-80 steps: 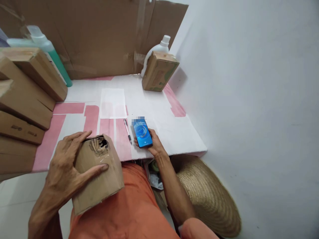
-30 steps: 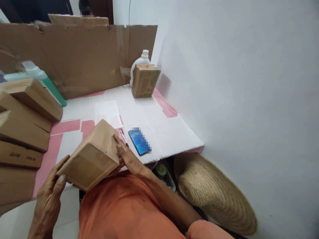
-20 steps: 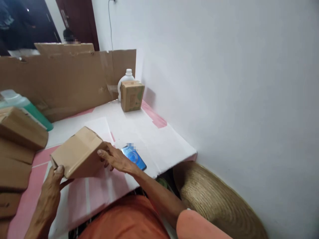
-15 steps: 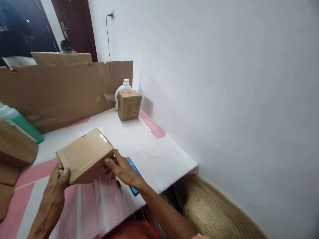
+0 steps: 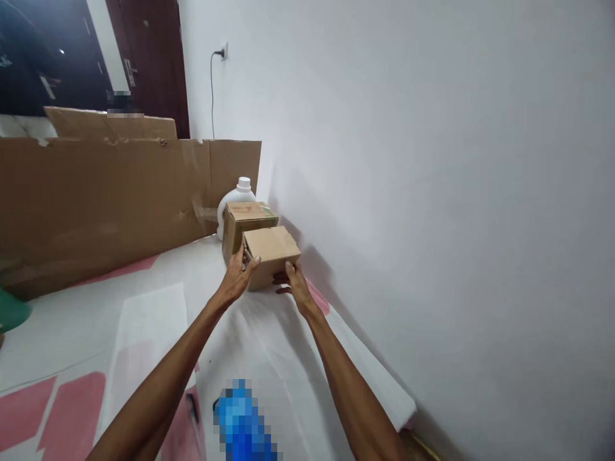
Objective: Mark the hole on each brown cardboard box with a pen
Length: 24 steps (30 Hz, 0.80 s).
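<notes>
While stretching across the bench (image 5: pixel 154 307), clamping left grip (image 5: pixel 237 279) and right grip (image 5: pixel 296 289) on a plain cardboard box (image 5: pixel 271 251), holding it just before a carton (image 5: pixel 243 218) bearing green print too small for reading.

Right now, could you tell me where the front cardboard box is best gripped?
Take the front cardboard box by its left and right sides, from the near side, as the left hand and right hand do: the printed box stands behind it, the wall close on its right.
</notes>
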Available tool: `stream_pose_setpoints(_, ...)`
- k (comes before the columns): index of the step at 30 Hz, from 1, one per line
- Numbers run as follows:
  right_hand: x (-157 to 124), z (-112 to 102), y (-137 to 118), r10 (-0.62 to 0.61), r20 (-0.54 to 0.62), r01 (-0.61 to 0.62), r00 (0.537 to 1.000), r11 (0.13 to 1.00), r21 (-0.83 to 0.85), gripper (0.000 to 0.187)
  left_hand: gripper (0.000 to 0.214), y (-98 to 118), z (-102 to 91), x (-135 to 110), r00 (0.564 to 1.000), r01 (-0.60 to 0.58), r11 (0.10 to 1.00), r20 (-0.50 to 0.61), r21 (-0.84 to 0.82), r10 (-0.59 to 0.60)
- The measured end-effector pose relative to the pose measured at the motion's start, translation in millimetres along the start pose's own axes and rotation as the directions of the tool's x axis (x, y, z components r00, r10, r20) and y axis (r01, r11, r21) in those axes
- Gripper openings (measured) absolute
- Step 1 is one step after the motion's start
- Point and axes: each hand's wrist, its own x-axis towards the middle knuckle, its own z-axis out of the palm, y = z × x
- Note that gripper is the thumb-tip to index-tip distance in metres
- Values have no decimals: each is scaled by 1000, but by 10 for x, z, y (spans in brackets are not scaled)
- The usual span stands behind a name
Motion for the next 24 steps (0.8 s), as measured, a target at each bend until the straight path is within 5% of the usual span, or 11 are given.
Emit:
stream_pose_setpoints(3,194,-45,77,30,-46,-31,999,999,-17,81,43,-117,96,135,997,77,997,-16,17,-77)
stream_pose_setpoints(5,132,-61,105,53,-56,-55,997,998,-23,91,44,-176,46,-10,991,132,991,-25,20,-131)
stream_pose_setpoints(9,-415,-18,108,122,-21,-123,992,992,-40,104,44,-202,-324,-854,964,263,964,-52,25,-262)
stream_pose_setpoints(12,-955,169,112,142,156,-124,977,985,-121,76,44,-95,-689,-1744,928,363,931,-96,26,-359)
stream_pose_setpoints(14,-1313,425,121,174,399,-107,900,977,-183,63,43,26,-928,-2327,903,402,915,-180,35,-390)
stream_pose_setpoints(17,-1862,977,115,196,709,-59,678,975,-214,59,43,260,-1276,-3118,851,405,910,-401,92,-338)
stream_pose_setpoints(20,-2366,1579,57,139,852,-10,505,988,-156,55,46,542,-1599,-3803,718,392,895,-678,212,-154)
stream_pose_setpoints(22,-2647,1937,-12,90,901,-7,425,995,-96,50,47,750,-1799,-4223,557,409,865,-830,293,17)
stream_pose_setpoints(24,-2906,2238,-96,52,934,-18,354,999,-48,45,52,967,-1997,-4632,347,457,796,-904,396,250)
